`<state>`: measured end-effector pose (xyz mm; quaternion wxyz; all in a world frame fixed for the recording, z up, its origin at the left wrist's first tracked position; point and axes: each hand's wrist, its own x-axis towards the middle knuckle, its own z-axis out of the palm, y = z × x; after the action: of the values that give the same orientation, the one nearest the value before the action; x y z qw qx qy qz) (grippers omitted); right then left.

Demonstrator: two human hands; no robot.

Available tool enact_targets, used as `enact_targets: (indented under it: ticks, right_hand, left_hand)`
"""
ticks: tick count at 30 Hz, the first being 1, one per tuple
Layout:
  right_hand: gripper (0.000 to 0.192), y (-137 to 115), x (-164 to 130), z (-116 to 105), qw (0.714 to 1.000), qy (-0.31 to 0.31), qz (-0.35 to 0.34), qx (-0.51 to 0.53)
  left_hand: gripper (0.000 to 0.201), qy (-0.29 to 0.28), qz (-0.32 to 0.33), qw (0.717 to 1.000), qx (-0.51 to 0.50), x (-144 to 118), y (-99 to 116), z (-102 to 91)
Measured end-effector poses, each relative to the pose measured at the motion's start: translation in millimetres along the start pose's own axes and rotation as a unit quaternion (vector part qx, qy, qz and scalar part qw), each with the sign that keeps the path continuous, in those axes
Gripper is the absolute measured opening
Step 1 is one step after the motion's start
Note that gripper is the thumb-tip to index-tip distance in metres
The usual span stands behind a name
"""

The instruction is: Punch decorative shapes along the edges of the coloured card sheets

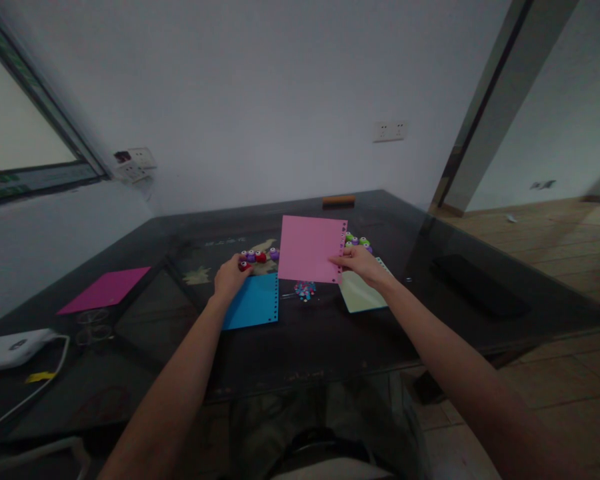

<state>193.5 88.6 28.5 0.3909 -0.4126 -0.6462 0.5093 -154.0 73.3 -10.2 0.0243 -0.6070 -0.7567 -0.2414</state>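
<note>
The right hand [361, 262] pinches the pink sheet [311, 248] upright by its punched edge, hiding punches behind it. Left of the sheet, the left hand [230, 277] closes on a red punch [244, 266], mostly covered.

One view only — a camera worn on the head, set above the near edge of the dark counter [330, 347] and tilted forward and down. It faces the far edge and the wall [260, 100] behind it. Both forearms run from the bottom of the frame toward mid-counter, so the sheets sit fairly near — the counter's left and right corners fall toward the frame sides.
</note>
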Motion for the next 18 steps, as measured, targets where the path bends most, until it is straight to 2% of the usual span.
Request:
enact_targets:
  ticks: [8, 18]
  right_hand:
    - [0.011, 0, 0, -1, 1.0, 0.001, -0.001, 0.01]
    - [0.012, -1, -1, 0, 1.0, 0.017, -0.002, 0.016]
  left_hand:
    - [0.038, -0.001, -0.022, 1.0, -0.009, 11, -23, -1.7]
    - [0.044, -0.001, -0.048, 0.995, 0.082, 5, -14, 1.0]
